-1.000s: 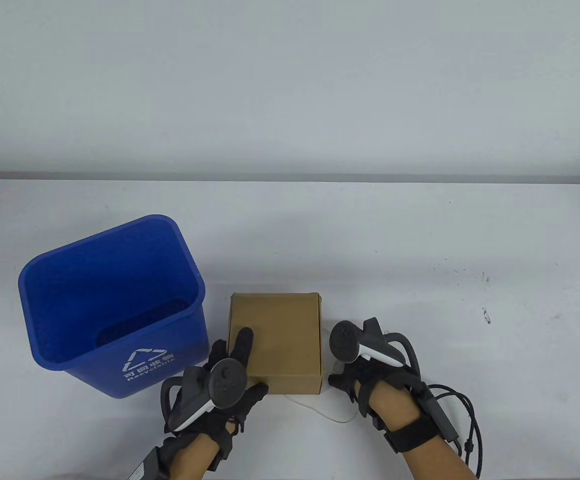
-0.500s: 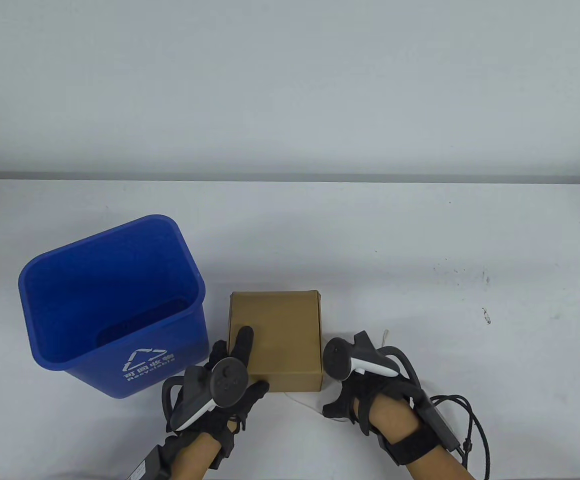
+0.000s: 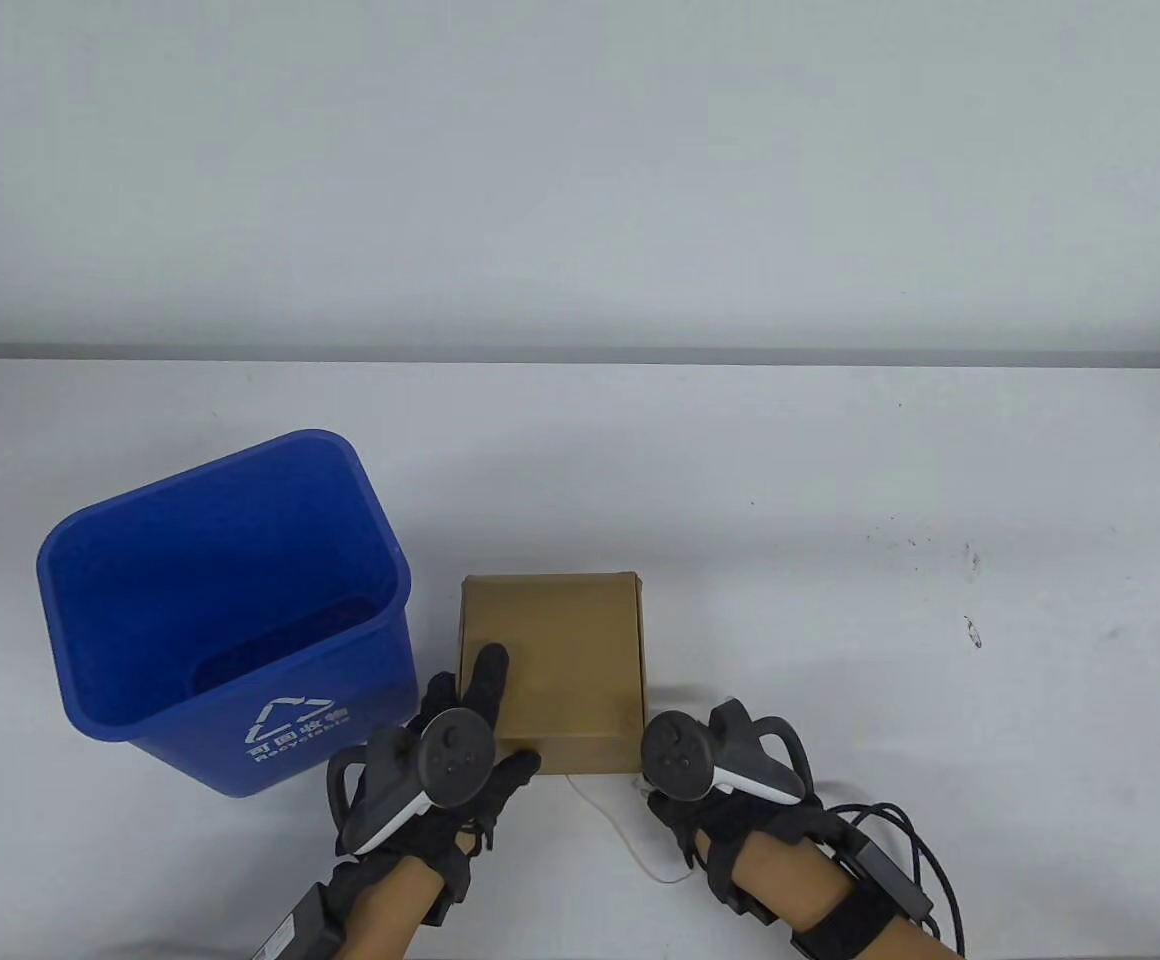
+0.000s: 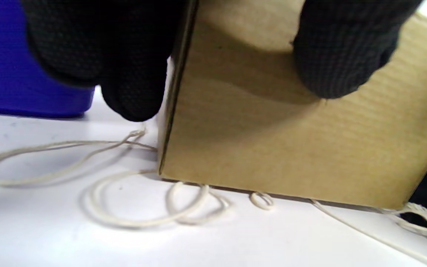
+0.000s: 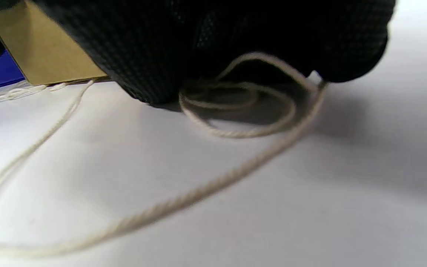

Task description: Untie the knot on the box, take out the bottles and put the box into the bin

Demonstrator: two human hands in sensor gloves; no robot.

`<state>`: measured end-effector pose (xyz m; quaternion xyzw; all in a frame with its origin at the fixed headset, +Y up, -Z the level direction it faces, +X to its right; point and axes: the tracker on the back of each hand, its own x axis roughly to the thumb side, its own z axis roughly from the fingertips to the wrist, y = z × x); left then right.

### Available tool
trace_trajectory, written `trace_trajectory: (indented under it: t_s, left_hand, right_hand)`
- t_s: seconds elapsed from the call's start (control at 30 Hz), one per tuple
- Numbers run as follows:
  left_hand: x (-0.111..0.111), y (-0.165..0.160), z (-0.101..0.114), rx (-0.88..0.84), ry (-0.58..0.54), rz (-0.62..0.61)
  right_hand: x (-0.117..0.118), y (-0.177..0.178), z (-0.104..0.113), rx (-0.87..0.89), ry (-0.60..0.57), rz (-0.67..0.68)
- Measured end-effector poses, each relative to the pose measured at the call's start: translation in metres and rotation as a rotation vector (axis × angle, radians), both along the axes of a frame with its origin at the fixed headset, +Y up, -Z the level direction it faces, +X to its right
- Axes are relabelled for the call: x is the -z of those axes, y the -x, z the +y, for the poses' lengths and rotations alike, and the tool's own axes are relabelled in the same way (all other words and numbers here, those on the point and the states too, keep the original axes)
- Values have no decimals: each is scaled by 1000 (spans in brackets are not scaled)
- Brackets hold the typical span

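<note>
The box (image 3: 550,665) sits on the white table (image 3: 840,600) just right of the blue bin (image 3: 225,610), and its near edge now looks lifted, so that the top face tilts toward the camera more than half a second ago; the far edge has also shifted slightly away. The left hand (image 3: 460,745) holds the box at its near left corner: one finger lies straight along the top, and in the left wrist view the thumb presses the near side while the other fingers (image 4: 124,74) hang down past the left side. The right hand (image 3: 685,800) has drawn back toward the near edge of the table and now lies just off the box's near right corner. In the right wrist view its curled fingers (image 5: 198,44) have the string (image 5: 235,126) gathered in loops beneath them. More loose string trails from under the box across the table (image 4: 143,218).
</note>
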<state>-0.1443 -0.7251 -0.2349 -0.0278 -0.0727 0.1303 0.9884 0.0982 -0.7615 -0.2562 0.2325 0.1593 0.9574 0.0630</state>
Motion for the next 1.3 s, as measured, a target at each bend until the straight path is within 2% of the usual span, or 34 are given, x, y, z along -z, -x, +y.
trace_trajectory:
  t_s: [0.2, 0.47, 0.67, 1.2, 1.3]
  left_hand:
    - [0, 1, 0, -4, -5, 9]
    - [1, 1, 0, -21, -7, 14]
    - [2, 1, 0, -23, -1, 11]
    - [4, 1, 0, -39, 4, 7]
    - [3, 3, 1, -52, 0, 6]
  right_hand:
    - [-1, 2, 0, 10, -36, 26]
    - [-25, 21, 0, -13, -37, 158]
    - [-33, 39, 0, -19, -56, 233]
    - [-41, 88, 0, 0, -96, 423]
    - [-40, 88, 4, 38, -41, 438]
